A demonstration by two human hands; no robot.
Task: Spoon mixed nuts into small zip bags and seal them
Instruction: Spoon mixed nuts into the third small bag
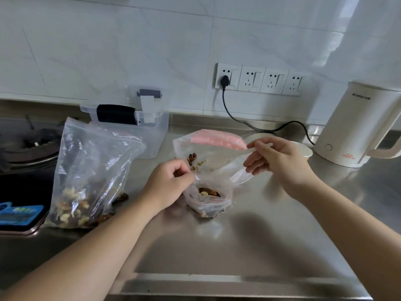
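Between both hands, a small bag (pixel 208 197) of nuts (pixel 208 192) stands on the steel counter (pixel 249 246). Left hand (pixel 167 183) fingers curl, pinching the bag's rim. Right hand (pixel 280 161) pinches a white spoon (pixel 253 149) that reaches into a larger bag (pixel 208 153) just beyond the left fingertips. Another nut bag (pixel 91 177) stands well left; a kettle (pixel 358 127) far right.

Brushed steel counter (pixel 271 224), clear crinkled plastic zip bags (pixel 91 161), glossy white wall tiles (pixel 108 51), matt cream kettle (pixel 358 127)
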